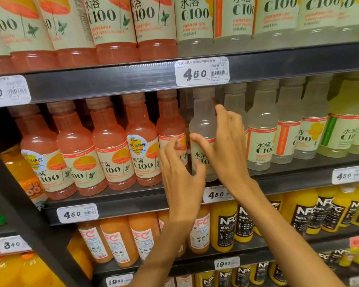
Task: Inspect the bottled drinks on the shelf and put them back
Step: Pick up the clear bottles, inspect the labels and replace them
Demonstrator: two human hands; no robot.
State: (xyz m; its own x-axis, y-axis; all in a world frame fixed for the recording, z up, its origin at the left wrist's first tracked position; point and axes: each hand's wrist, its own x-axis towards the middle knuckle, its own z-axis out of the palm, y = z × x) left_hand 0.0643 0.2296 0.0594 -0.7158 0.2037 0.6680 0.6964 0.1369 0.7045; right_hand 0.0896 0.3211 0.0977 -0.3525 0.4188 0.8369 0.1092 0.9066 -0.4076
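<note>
A clear bottle [202, 129] labelled "水溶 C100" stood upright on the middle shelf [145, 200], between the pink C100 bottles [110, 150] and more clear ones [261, 131]. The right hand [226, 150] lay against its right side, fingers spread and thumb across the label. The left hand [181, 175] hovered just before it, fingers loosely spread, gripping nothing. Price tags [202, 72] read "4.50". Below stood orange and yellow "NFC 100%" juices [224, 226], tagged "19.50".
</note>
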